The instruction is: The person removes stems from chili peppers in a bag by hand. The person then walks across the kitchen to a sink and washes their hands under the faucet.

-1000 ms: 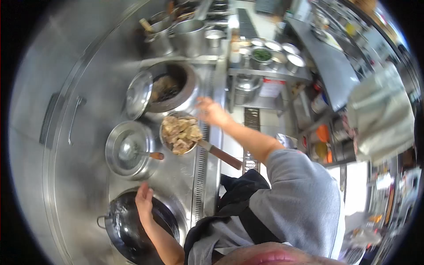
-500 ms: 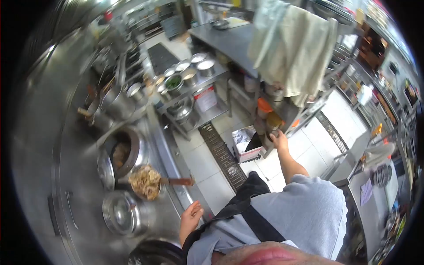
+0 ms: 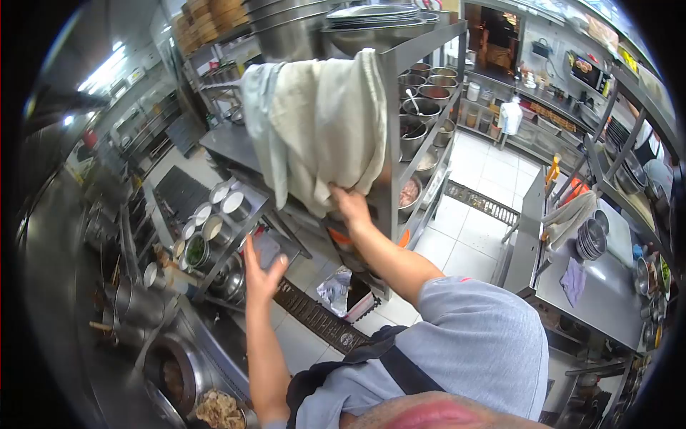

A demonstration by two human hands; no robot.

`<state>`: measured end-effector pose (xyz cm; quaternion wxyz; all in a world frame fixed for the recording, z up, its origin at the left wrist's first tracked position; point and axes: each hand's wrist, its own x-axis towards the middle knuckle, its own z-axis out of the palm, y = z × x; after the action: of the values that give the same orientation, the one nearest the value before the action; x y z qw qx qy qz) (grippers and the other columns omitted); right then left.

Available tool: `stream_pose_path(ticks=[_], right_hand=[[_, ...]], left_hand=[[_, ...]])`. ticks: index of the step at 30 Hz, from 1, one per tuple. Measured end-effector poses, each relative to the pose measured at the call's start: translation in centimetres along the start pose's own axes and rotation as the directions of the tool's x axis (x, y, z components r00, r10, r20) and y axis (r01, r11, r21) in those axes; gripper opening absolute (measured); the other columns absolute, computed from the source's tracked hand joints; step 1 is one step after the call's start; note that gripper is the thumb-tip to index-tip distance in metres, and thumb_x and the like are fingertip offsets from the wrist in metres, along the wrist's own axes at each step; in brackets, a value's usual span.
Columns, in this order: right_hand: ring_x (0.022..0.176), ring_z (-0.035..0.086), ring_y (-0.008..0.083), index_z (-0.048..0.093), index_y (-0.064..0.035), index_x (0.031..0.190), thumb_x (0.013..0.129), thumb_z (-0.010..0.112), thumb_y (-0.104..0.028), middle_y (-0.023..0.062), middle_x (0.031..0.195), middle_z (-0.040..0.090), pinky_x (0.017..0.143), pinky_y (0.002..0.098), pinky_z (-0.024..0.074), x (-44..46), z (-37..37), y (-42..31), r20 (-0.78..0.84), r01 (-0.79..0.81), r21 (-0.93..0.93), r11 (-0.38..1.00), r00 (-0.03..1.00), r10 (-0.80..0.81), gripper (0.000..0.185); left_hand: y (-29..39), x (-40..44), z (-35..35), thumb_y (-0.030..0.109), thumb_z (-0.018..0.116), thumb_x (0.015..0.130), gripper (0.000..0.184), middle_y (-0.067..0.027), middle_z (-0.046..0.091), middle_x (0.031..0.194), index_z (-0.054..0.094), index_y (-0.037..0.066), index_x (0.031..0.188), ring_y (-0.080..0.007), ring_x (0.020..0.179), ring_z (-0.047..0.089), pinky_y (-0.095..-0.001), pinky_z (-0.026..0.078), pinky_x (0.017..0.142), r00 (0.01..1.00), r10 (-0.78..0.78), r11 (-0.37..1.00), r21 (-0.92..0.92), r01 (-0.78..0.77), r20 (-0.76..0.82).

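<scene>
Cream-coloured towels hang over the rail of a metal rack. My right hand is at their lower hem, its fingers closed on the towel and partly hidden by the cloth. Raised in front of me on the left is my left hand, fingers apart and holding nothing. It appears nearest to the low shelf with several metal pots. Below and between my arms, a box lined with foil sits on the floor.
A wok station with a bowl of cooked pieces lies at lower left. A floor drain grate runs below me. To the right is a steel counter with stacked bowls. Another person is at far right.
My right hand has gone from the low shelf by the orange container up to the hanging towels. My left hand has lifted and opened. The view has turned right.
</scene>
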<state>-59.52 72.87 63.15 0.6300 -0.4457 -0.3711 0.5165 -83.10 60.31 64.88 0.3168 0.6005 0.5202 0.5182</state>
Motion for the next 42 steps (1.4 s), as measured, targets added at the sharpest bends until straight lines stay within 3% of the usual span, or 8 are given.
stream_pose_path(ticks=[14, 21, 23, 27, 28, 30, 37, 42], right_hand=[[0.111, 0.055, 0.0347, 0.056, -0.0019, 0.118, 0.08, 0.06, -0.021, 0.0197, 0.119, 0.058, 0.095, 0.0379, 0.0439, -3.7, -1.0, -5.0, 0.306, 0.862, -0.38, 0.334, 0.458, -0.834, 0.043], [0.1, 0.061, 0.029, 0.063, -0.0066, 0.108, 0.083, 0.058, -0.027, 0.0118, 0.106, 0.064, 0.085, 0.0389, 0.048, -7.2, -0.1, -4.7, 0.21, 0.303, -0.77, 0.562, 0.951, -0.226, 0.033], [0.115, 0.056, 0.0266, 0.06, -0.0065, 0.116, 0.086, 0.051, -0.027, 0.0116, 0.122, 0.06, 0.097, 0.0377, 0.0428, -1.3, 0.8, 0.5, 0.594, 0.358, -0.779, -0.515, 0.686, -0.421, 0.037], [0.118, 0.053, 0.0252, 0.057, -0.0054, 0.118, 0.088, 0.052, -0.029, 0.0116, 0.126, 0.056, 0.103, 0.0424, 0.0381, -10.0, -0.1, -8.7, 0.776, 0.271, -0.316, -0.909, 0.625, -0.083, 0.038], [0.109, 0.058, 0.0259, 0.056, -0.0015, 0.117, 0.09, 0.049, -0.026, 0.015, 0.119, 0.058, 0.094, 0.0425, 0.0446, -5.0, -3.2, -2.8, 0.857, 0.249, -0.325, -0.912, 0.485, -0.173, 0.037], [0.095, 0.065, 0.0268, 0.055, -0.0092, 0.123, 0.086, 0.056, -0.029, 0.0129, 0.117, 0.06, 0.08, 0.0363, 0.0543, -6.3, -4.8, 3.1, 0.378, 0.455, -0.536, 0.711, 0.882, -0.281, 0.041], [0.099, 0.061, 0.0319, 0.055, -0.0127, 0.126, 0.086, 0.055, -0.014, 0.0154, 0.121, 0.057, 0.081, 0.0446, 0.0511, -36.1, -25.5, 15.9, -0.26, -0.253, -0.948, 0.193, 0.966, -0.012, 0.04], [0.096, 0.065, 0.0328, 0.07, -0.0045, 0.092, 0.08, 0.053, -0.013, 0.0216, 0.103, 0.065, 0.081, 0.0437, 0.0529, -65.6, -32.9, 11.7, -0.873, -0.891, -0.453, -0.043, 0.433, 0.225, 0.023]], left_hand=[[5.1, 17.1, 14.3, 0.03, 0.069, 0.085, 0.044, -0.0191, 0.067, 0.107, 0.065, -0.009, 0.106, -0.0244, 0.092, 0.064, -0.0352, 0.047, 0.083, 0.957, 0.288, 0.958, 0.02, -0.287, -0.033], [5.2, 14.8, 13.4, 0.025, 0.066, 0.088, 0.047, -0.018, 0.061, 0.116, 0.058, -0.015, 0.112, -0.0234, 0.098, 0.061, -0.0342, 0.047, 0.085, 0.98, 0.131, 0.878, -0.476, -0.046, 0.147], [5.6, 13.6, 12.4, 0.026, 0.066, 0.088, 0.051, -0.0186, 0.059, 0.119, 0.056, -0.017, 0.114, -0.0236, 0.098, 0.06, -0.0348, 0.048, 0.084, 0.958, -0.062, 0.85, -0.488, 0.198, 0.281], [6.5, 12.4, 11.2, 0.024, 0.063, 0.091, 0.048, -0.0211, 0.06, 0.117, 0.055, -0.018, 0.113, -0.0229, 0.097, 0.06, -0.0355, 0.048, 0.084, 0.944, 0.153, 0.769, -0.635, 0.072, 0.291], [7.1, 11.9, 11.3, 0.024, 0.061, 0.092, 0.048, -0.0221, 0.06, 0.117, 0.054, -0.017, 0.115, -0.0253, 0.098, 0.061, -0.0368, 0.047, 0.085, 0.961, 0.163, 0.898, -0.437, -0.051, 0.223], [6.7, 11.7, 11.8, 0.025, 0.059, 0.093, 0.047, -0.0232, 0.06, 0.118, 0.054, -0.016, 0.117, -0.0278, 0.098, 0.061, -0.0382, 0.047, 0.086, 0.967, 0.2, 0.964, -0.207, -0.166, 0.156], [-13.5, 5.0, 14.1, 0.022, 0.054, 0.093, 0.049, -0.0276, 0.04, 0.137, 0.044, -0.004, 0.133, -0.0421, 0.125, 0.041, -0.0466, 0.033, 0.105, 0.834, 0.502, 0.761, 0.341, -0.552, 0.23], [-26.1, -8.7, 20.4, 0.03, 0.066, 0.081, 0.057, -0.0273, 0.057, 0.119, 0.051, -0.002, 0.127, -0.0439, 0.111, 0.054, -0.0476, 0.042, 0.096, 0.55, 0.219, 0.793, 0.182, -0.582, 0.806]])
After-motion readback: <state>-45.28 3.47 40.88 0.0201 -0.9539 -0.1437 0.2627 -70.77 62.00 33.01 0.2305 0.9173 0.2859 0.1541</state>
